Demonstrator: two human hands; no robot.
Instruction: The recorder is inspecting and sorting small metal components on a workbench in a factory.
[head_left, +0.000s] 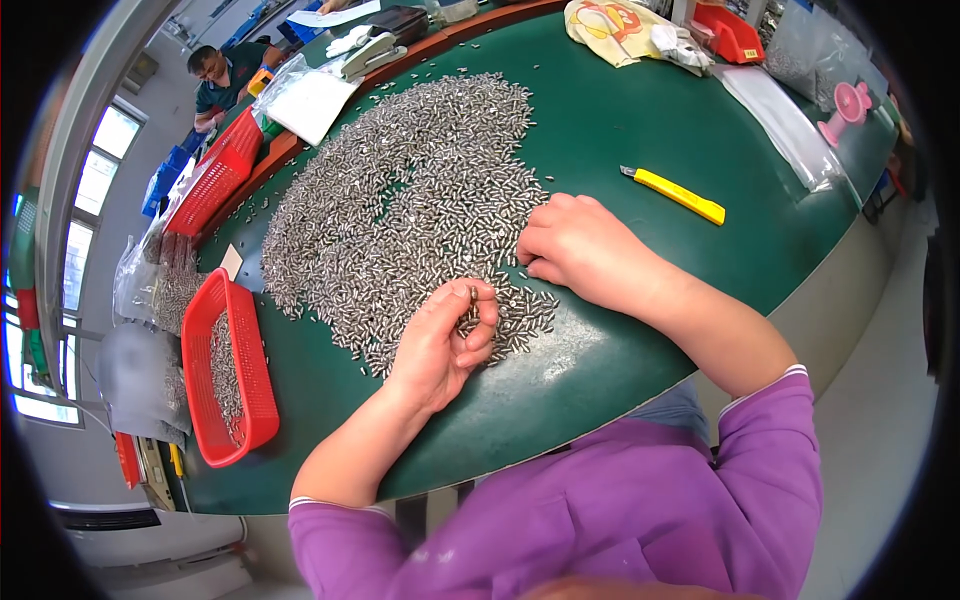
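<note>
A wide heap of small, shiny metal pins covers the middle of the green table. My left hand is at the heap's near edge, palm turned up and fingers curled round several of the metal pins; one shows between thumb and fingertips. To its right, my right hand rests against the heap's right edge, palm down with the fingers bent together. Its fingertips touch the pins, and what they hold, if anything, is hidden.
A red plastic basket partly filled with pins stands at the left. On the right lies a yellow utility knife, beyond it plastic bags and a pink stand. Another red basket and a seated person are far left.
</note>
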